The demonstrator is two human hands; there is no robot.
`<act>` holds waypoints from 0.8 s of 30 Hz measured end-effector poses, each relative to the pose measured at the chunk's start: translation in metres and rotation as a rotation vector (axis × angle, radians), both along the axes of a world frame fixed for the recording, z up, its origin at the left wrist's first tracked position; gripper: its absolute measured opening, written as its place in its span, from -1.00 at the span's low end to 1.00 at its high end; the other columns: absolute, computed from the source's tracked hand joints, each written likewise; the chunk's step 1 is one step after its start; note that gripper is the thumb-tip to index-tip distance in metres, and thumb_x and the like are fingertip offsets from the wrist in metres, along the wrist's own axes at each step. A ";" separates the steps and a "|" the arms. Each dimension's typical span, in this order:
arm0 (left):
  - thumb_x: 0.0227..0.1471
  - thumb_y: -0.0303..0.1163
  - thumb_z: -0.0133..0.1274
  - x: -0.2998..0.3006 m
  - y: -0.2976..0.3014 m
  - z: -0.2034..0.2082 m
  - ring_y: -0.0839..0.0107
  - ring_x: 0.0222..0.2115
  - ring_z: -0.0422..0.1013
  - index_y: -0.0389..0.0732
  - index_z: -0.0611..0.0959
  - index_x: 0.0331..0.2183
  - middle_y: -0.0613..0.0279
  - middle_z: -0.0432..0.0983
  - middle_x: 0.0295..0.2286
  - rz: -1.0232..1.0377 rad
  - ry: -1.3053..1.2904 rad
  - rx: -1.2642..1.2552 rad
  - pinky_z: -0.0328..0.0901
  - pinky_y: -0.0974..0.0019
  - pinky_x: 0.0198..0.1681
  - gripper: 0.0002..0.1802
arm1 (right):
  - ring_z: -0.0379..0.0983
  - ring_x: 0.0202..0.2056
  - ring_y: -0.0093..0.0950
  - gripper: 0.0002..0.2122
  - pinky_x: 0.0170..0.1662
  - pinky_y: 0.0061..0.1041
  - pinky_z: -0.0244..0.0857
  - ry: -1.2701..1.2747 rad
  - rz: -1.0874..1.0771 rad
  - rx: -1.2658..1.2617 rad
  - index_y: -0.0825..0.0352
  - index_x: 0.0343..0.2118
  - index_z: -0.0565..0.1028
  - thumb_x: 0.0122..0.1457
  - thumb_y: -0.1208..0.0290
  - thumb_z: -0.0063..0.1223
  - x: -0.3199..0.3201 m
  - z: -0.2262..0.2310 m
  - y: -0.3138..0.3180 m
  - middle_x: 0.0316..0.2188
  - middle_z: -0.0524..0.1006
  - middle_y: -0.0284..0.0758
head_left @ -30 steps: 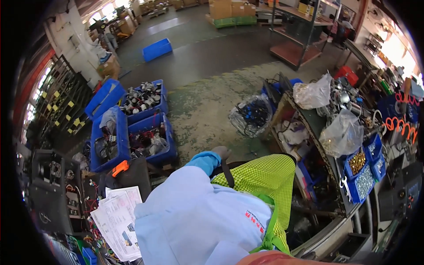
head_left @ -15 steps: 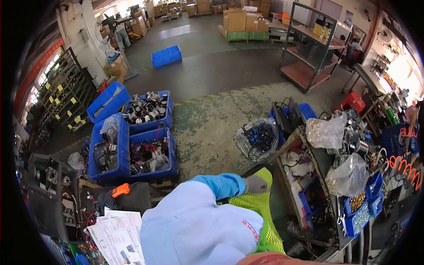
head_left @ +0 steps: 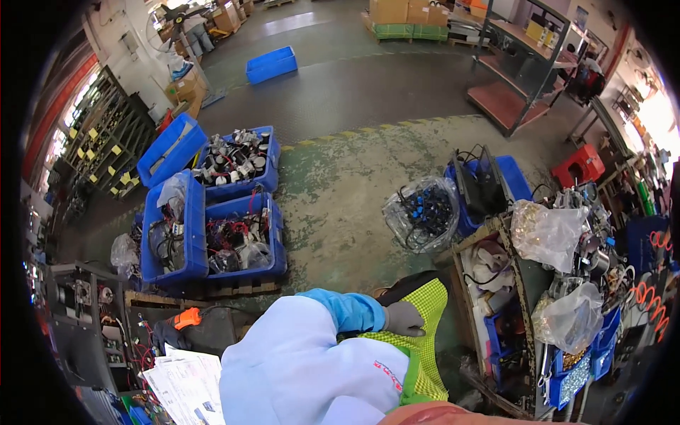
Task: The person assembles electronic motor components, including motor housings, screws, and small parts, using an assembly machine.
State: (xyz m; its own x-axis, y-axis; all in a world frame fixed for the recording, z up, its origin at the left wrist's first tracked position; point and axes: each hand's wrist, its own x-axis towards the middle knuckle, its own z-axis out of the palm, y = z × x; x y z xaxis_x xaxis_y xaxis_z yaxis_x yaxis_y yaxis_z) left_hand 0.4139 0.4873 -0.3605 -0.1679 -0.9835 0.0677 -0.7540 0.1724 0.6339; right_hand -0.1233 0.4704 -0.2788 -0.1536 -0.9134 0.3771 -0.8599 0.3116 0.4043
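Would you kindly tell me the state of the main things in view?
Yellow-green checked cloth apron: draped, creased
Grey-gloved left hand: fingers curled, over the apron
White paper sheets: overlapping, loosely piled
Leftmost rear blue plastic bin: tilted
Clear plastic bag: holding black cables
Orange spiral hose: coiled

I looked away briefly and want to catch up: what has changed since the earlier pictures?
The gray-gloved left hand has moved right and closer to the body, from the far edge of the checked apron to over it; whether it grips the cloth is unclear. The view shifted too; the far blue crate and papers stayed put.
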 end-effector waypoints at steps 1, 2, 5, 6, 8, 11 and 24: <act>0.00 0.00 -0.08 0.001 -0.001 0.001 0.01 -0.56 0.40 -0.20 0.54 -0.58 0.04 0.46 -0.63 0.019 -0.003 -0.002 0.25 -0.01 -0.49 -0.56 | 0.29 -0.25 -0.11 -0.45 -0.20 -0.10 0.19 -0.001 0.001 -0.002 0.30 -0.33 0.34 -0.15 -0.16 0.07 0.000 -0.002 -0.002 -0.33 0.35 -0.13; 0.00 0.00 -0.08 0.001 -0.002 0.000 0.01 -0.56 0.40 -0.20 0.54 -0.58 0.04 0.46 -0.63 0.017 -0.002 -0.002 0.25 -0.01 -0.49 -0.56 | 0.29 -0.25 -0.11 -0.45 -0.20 -0.10 0.19 -0.002 0.005 -0.004 0.30 -0.33 0.34 -0.15 -0.16 0.08 0.000 -0.003 -0.005 -0.33 0.35 -0.13; 0.00 0.00 -0.08 0.000 -0.006 -0.001 0.02 -0.56 0.40 -0.19 0.54 -0.57 0.04 0.46 -0.63 0.011 0.004 0.012 0.26 0.00 -0.49 -0.56 | 0.29 -0.25 -0.11 -0.45 -0.20 -0.10 0.19 -0.008 0.018 -0.010 0.30 -0.33 0.34 -0.15 -0.16 0.08 -0.001 -0.009 -0.012 -0.33 0.35 -0.13; 0.00 0.00 -0.08 -0.001 -0.007 -0.002 0.02 -0.55 0.40 -0.19 0.54 -0.57 0.04 0.46 -0.63 0.016 0.000 0.024 0.26 0.00 -0.48 -0.56 | 0.29 -0.25 -0.11 -0.44 -0.20 -0.10 0.19 -0.010 0.024 -0.011 0.30 -0.32 0.34 -0.15 -0.16 0.08 -0.002 -0.011 -0.015 -0.33 0.35 -0.13; 0.00 0.00 -0.08 -0.003 -0.008 -0.004 0.02 -0.55 0.40 -0.19 0.54 -0.57 0.05 0.46 -0.63 0.023 -0.004 0.039 0.26 0.00 -0.48 -0.56 | 0.29 -0.25 -0.11 -0.44 -0.20 -0.10 0.19 -0.014 0.036 -0.011 0.30 -0.32 0.34 -0.15 -0.16 0.08 -0.004 -0.015 -0.019 -0.33 0.35 -0.12; 0.00 0.00 -0.09 -0.007 -0.009 -0.007 0.03 -0.55 0.40 -0.19 0.55 -0.57 0.05 0.46 -0.63 0.033 0.015 -0.006 0.26 0.00 -0.49 -0.56 | 0.29 -0.25 -0.11 -0.44 -0.20 -0.10 0.19 -0.016 0.054 -0.008 0.30 -0.32 0.34 -0.15 -0.16 0.08 -0.009 -0.019 -0.023 -0.32 0.35 -0.12; 0.00 -0.02 -0.06 -0.006 -0.011 -0.002 0.05 -0.55 0.39 -0.18 0.52 -0.61 0.09 0.43 -0.65 0.049 -0.011 0.033 0.25 0.02 -0.49 -0.58 | 0.29 -0.24 -0.11 -0.43 -0.20 -0.10 0.19 -0.009 0.123 -0.030 0.31 -0.30 0.33 -0.16 -0.16 0.08 -0.033 -0.019 -0.034 -0.31 0.35 -0.12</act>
State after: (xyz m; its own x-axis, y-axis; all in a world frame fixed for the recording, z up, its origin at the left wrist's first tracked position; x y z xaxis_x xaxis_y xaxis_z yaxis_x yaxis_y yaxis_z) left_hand 0.4077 0.4758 -0.3621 -0.1201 -0.9922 0.0335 -0.7678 0.1142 0.6305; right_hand -0.1566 0.4368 -0.2975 -0.0446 -0.9137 0.4039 -0.8958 0.2156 0.3888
